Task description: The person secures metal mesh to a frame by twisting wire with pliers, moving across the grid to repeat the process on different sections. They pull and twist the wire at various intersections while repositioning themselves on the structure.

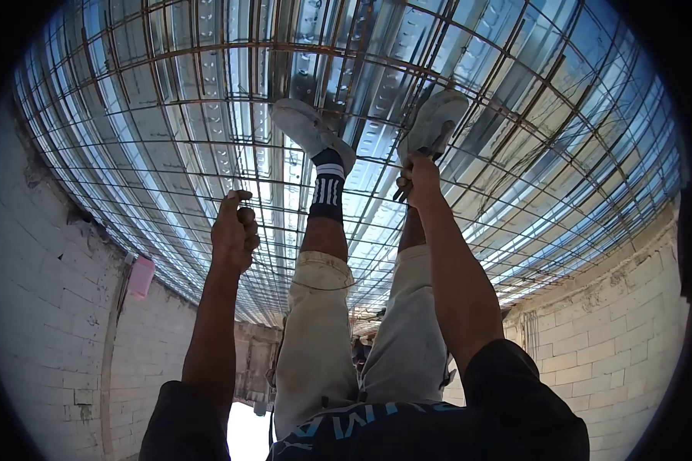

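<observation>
My left hand (236,233) is raised above the steel rebar mesh (183,101), its fingers curled and the thumb against the index finger. Whatever may sit in that pinch is too thin to make out. My right hand (423,180) is closed around dark pliers (401,189), whose handle ends poke out on its left side. It is close to my right shoe (436,123), low over the mesh bars. Both of my feet stand on the mesh, with the left shoe (304,125) between the two hands.
Shiny corrugated metal decking (242,146) lies beneath the mesh. Block walls (592,353) rise on both sides. A pink object (141,276) is at the left wall's edge. A thin wire loop (323,286) crosses my left trouser knee.
</observation>
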{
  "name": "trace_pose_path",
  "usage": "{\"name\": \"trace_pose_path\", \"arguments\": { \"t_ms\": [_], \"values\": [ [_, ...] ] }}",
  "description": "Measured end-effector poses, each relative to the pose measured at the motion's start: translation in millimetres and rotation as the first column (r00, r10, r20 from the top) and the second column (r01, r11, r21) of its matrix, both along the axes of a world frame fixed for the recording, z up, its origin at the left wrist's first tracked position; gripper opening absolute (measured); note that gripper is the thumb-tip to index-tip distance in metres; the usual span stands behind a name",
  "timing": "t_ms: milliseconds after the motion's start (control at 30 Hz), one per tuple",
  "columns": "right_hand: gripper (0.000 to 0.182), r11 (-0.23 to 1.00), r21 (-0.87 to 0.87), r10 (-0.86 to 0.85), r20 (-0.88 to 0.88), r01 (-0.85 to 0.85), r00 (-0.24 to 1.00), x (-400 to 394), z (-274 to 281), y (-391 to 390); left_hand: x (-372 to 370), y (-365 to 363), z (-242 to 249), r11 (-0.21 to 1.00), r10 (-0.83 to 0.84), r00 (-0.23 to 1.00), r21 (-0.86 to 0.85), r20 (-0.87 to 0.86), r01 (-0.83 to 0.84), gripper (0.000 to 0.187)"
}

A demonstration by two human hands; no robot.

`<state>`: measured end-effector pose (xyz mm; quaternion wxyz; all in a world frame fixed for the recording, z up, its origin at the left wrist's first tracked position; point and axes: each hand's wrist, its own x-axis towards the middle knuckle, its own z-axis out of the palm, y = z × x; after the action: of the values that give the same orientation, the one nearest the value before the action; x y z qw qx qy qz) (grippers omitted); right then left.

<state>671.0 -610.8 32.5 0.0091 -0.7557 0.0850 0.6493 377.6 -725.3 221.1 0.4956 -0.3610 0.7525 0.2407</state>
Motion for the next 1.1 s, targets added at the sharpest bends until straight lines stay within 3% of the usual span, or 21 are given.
{"name": "trace_pose_path", "arguments": {
  "t_ms": [100,200,233,300,400,500,667,800,900,967,1000,1067,1100],
  "values": [
    [0.010,0.996,0.084,0.004,-0.159,0.010,0.987,-43,-10,25,21,19,-36,0.993,-0.007,0.985,0.116,0.172,-0.013,0.028],
    [0.009,0.981,0.183,0.008,-0.364,0.063,0.931,-102,8,28,37,29,-59,0.982,0.030,0.981,0.177,0.190,-0.065,0.029],
    [0.010,0.942,0.314,0.218,-0.311,-0.117,0.925,-123,22,26,38,33,-65,0.979,0.040,0.986,0.191,0.159,-0.070,0.030],
    [0.017,0.730,0.516,0.583,-0.128,-0.449,0.802,-151,58,13,39,39,-70,0.974,0.057,0.993,0.214,0.100,-0.078,0.033],
    [0.026,0.558,0.616,0.670,0.061,-0.556,0.740,-151,88,-23,37,49,-72,0.953,0.103,0.984,0.269,0.143,-0.139,0.036],
    [0.027,0.690,0.582,0.523,0.009,-0.430,0.852,-147,120,-38,46,66,-52,0.912,0.089,0.986,0.386,0.144,-0.139,0.038],
    [0.027,0.685,0.535,0.540,0.081,-0.494,0.838,-145,143,-32,72,61,-46,0.777,0.211,0.956,0.557,0.205,-0.292,0.041],
    [0.022,0.625,0.567,0.591,0.106,-0.537,0.800,-146,161,-25,86,56,-40,0.743,0.243,0.963,0.616,0.119,-0.264,0.033],
    [0.020,0.621,0.554,0.619,0.086,-0.554,0.781,-145,165,-14,92,52,-45,0.747,0.149,0.986,0.644,0.082,-0.166,0.036],
    [0.019,0.659,0.540,0.613,0.017,-0.523,0.790,-143,166,-3,86,62,-34,0.804,0.079,0.996,0.594,-0.040,-0.040,0.031],
    [0.019,0.571,0.572,0.644,0.132,-0.589,0.753,-141,165,3,85,68,-29,0.827,0.039,0.995,0.561,-0.095,0.021,0.030],
    [0.019,0.374,0.601,0.671,0.351,-0.706,0.654,-137,150,19,85,80,-26,0.838,0.121,0.991,0.540,-0.050,-0.076,0.028],
    [0.020,0.200,0.627,0.678,0.467,-0.753,0.568,-129,135,29,88,82,-23,0.846,0.163,0.986,0.519,-0.027,-0.125,0.027]
  ]
}}
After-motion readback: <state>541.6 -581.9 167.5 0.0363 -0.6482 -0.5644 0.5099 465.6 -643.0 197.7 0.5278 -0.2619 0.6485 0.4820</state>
